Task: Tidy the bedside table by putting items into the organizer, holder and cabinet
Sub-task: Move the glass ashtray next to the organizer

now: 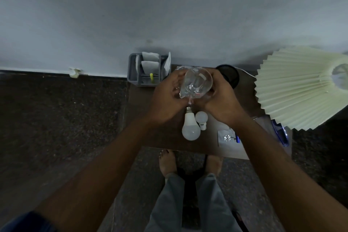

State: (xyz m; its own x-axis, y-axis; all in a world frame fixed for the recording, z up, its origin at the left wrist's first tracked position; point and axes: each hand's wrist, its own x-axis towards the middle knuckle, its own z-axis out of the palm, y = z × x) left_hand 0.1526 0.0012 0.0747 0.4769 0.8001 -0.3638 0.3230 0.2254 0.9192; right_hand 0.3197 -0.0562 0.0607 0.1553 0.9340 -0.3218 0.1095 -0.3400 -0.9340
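Above the brown bedside table [146, 130], my left hand [165, 100] and my right hand [220, 98] together hold a clear glass [197, 83] with crinkled clear plastic wrap stuffed in it. Both hands curl round it from the sides. A grey organizer [146, 69] with white papers and a yellow item stands at the table's back left. A black mesh holder [228, 73] stands behind my right hand, partly hidden. On the table below my hands lie a large white bulb [190, 128] and a small white bulb [201, 119].
A pleated cream lampshade [297, 90] overhangs the table's right side. A white paper with a silver flower-shaped trinket [227, 137] and a blue pen [237, 138] lies at the front right. Blue glasses [280, 133] sit at the right edge. Dark floor surrounds the table.
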